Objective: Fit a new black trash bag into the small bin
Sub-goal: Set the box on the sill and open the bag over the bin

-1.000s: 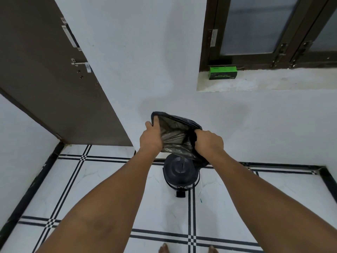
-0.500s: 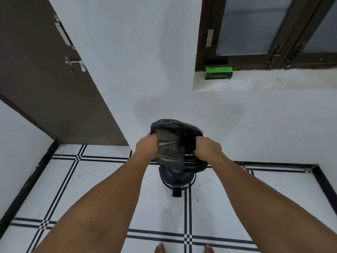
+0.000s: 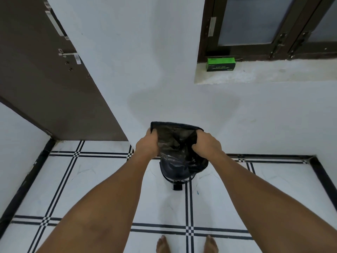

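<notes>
Black trash bag [image 3: 175, 141], held open above small bin [image 3: 176, 173].
Left hand [image 3: 148, 144] and right hand [image 3: 207, 144]: arms outstretched, fingers clenched on opposite sides of the bag mouth, the bag's hanging plastic screening most of the bin. Surroundings: tiled floor [image 3: 91, 189], brown door [image 3: 45, 88], green box [image 3: 221, 64] on window ledge [image 3: 273, 73], bare feet at bottom edge.

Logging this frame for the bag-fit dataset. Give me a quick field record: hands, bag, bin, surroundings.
left hand: gripping left edge of the bag mouth
right hand: gripping right edge of the bag mouth
black trash bag: held open in the air, above the bin, not yet fitted
small bin: on the tiled floor by the wall, mostly hidden by the bag
green box: on the window sill
door: brown, at left
</notes>
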`<action>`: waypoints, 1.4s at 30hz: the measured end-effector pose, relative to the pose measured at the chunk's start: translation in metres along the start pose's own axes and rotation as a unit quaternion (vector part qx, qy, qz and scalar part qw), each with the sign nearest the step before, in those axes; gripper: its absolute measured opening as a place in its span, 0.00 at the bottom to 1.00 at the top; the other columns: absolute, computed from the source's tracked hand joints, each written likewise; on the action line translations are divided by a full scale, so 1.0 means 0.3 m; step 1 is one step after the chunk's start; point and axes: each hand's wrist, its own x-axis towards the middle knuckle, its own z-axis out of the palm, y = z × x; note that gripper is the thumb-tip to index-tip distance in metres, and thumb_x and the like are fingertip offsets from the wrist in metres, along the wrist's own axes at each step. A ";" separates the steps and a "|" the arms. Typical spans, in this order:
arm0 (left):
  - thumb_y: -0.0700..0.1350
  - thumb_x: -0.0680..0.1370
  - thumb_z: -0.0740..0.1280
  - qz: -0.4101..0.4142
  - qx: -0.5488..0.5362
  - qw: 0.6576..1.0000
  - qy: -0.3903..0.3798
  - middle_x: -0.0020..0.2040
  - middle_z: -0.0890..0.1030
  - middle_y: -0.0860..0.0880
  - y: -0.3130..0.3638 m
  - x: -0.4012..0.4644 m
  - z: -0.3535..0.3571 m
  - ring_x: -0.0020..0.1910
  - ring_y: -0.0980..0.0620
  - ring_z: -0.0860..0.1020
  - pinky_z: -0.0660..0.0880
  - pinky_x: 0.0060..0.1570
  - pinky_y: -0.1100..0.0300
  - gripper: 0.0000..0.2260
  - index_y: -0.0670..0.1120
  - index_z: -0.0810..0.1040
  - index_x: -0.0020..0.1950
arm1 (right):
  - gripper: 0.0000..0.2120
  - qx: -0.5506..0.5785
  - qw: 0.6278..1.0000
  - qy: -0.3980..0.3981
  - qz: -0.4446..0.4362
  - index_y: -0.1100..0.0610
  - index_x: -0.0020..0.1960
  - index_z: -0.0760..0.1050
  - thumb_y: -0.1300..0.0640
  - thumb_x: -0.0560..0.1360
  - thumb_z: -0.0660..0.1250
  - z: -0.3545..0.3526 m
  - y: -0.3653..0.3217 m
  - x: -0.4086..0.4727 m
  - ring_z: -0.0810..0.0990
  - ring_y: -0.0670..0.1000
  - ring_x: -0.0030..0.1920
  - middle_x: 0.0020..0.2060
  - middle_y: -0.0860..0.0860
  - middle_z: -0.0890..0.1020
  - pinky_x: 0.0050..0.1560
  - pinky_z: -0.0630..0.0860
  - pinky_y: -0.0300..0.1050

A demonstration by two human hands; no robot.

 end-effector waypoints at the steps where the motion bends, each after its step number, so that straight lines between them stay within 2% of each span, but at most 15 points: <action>1: 0.46 0.76 0.68 0.000 -0.006 1.000 -0.003 0.73 0.68 0.44 -0.006 0.002 0.004 0.55 0.36 0.80 0.74 0.50 0.49 0.24 0.45 0.66 0.70 | 0.17 0.005 1.000 0.007 0.006 0.56 0.63 0.70 0.57 0.75 0.66 0.008 0.000 0.002 0.77 0.56 0.44 0.51 0.54 0.80 0.43 0.75 0.48; 5: 0.50 0.79 0.64 -0.004 -0.041 0.999 0.004 0.65 0.75 0.45 -0.045 0.025 0.023 0.58 0.40 0.78 0.75 0.53 0.50 0.18 0.46 0.71 0.66 | 0.16 0.017 0.999 -0.011 0.027 0.55 0.61 0.71 0.57 0.74 0.66 0.051 -0.022 0.022 0.78 0.56 0.45 0.50 0.54 0.80 0.44 0.75 0.48; 9: 0.55 0.81 0.64 0.004 -0.072 0.997 0.017 0.60 0.80 0.45 -0.091 0.069 0.071 0.59 0.42 0.78 0.77 0.57 0.48 0.17 0.47 0.75 0.65 | 0.14 0.027 0.999 -0.005 0.042 0.56 0.58 0.70 0.57 0.74 0.66 0.120 -0.037 0.042 0.79 0.56 0.45 0.49 0.53 0.79 0.43 0.75 0.48; 15: 0.45 0.80 0.64 0.006 -0.077 0.997 -0.002 0.57 0.80 0.43 -0.129 0.094 0.190 0.56 0.40 0.79 0.78 0.56 0.46 0.11 0.45 0.76 0.62 | 0.14 0.028 0.997 -0.020 0.067 0.57 0.59 0.69 0.58 0.74 0.66 0.237 0.004 0.055 0.77 0.56 0.44 0.47 0.53 0.77 0.41 0.73 0.48; 20: 0.43 0.81 0.63 0.008 -0.065 0.998 -0.026 0.56 0.81 0.44 -0.113 0.154 0.253 0.55 0.41 0.80 0.75 0.50 0.50 0.11 0.46 0.76 0.63 | 0.14 0.042 0.995 -0.043 0.077 0.58 0.58 0.70 0.58 0.73 0.66 0.294 0.049 0.136 0.78 0.57 0.44 0.48 0.55 0.80 0.41 0.76 0.49; 25: 0.42 0.80 0.65 -0.016 -0.095 0.995 -0.029 0.55 0.82 0.44 -0.087 0.283 0.293 0.55 0.41 0.80 0.77 0.51 0.50 0.12 0.46 0.76 0.64 | 0.16 0.058 0.993 -0.060 0.079 0.57 0.60 0.70 0.57 0.74 0.66 0.336 0.065 0.272 0.78 0.57 0.45 0.49 0.55 0.80 0.43 0.77 0.50; 29: 0.40 0.79 0.64 -0.033 -0.117 0.992 -0.030 0.57 0.83 0.43 -0.072 0.368 0.370 0.56 0.40 0.80 0.76 0.52 0.52 0.14 0.47 0.79 0.64 | 0.17 0.079 0.991 -0.066 0.082 0.57 0.62 0.70 0.57 0.74 0.66 0.399 0.100 0.357 0.77 0.57 0.45 0.50 0.54 0.80 0.45 0.75 0.49; 30: 0.39 0.79 0.64 -0.044 -0.137 0.989 -0.032 0.58 0.83 0.43 -0.072 0.375 0.400 0.55 0.42 0.81 0.77 0.53 0.53 0.14 0.47 0.80 0.63 | 0.18 0.086 0.991 -0.065 0.085 0.57 0.63 0.71 0.57 0.74 0.66 0.421 0.112 0.368 0.77 0.57 0.47 0.51 0.54 0.80 0.45 0.75 0.49; 32: 0.35 0.78 0.63 -0.070 -0.182 0.980 -0.040 0.56 0.83 0.45 -0.071 0.378 0.461 0.52 0.45 0.81 0.75 0.49 0.57 0.12 0.47 0.82 0.55 | 0.18 0.112 0.988 -0.052 0.096 0.57 0.63 0.71 0.57 0.73 0.65 0.467 0.136 0.381 0.78 0.58 0.48 0.52 0.54 0.81 0.46 0.76 0.49; 35: 0.31 0.76 0.59 -0.099 -0.231 0.967 -0.040 0.51 0.82 0.47 -0.072 0.364 0.543 0.48 0.46 0.79 0.71 0.45 0.59 0.14 0.48 0.78 0.46 | 0.20 0.158 0.981 -0.024 0.110 0.57 0.66 0.70 0.57 0.75 0.64 0.538 0.163 0.373 0.76 0.55 0.45 0.52 0.54 0.81 0.46 0.74 0.48; 39: 0.29 0.76 0.57 -0.105 -0.241 0.964 -0.028 0.49 0.80 0.48 -0.077 0.309 0.615 0.45 0.47 0.78 0.68 0.38 0.63 0.16 0.48 0.78 0.46 | 0.21 0.181 0.976 -0.003 0.120 0.55 0.69 0.70 0.57 0.76 0.62 0.615 0.183 0.320 0.80 0.57 0.47 0.50 0.54 0.82 0.48 0.78 0.50; 42: 0.30 0.77 0.58 -0.095 -0.225 0.969 -0.046 0.50 0.79 0.47 -0.090 0.247 0.638 0.45 0.48 0.76 0.71 0.43 0.60 0.15 0.45 0.80 0.50 | 0.17 0.185 0.975 -0.007 0.123 0.56 0.65 0.71 0.58 0.76 0.61 0.650 0.178 0.268 0.79 0.57 0.44 0.45 0.53 0.80 0.46 0.78 0.50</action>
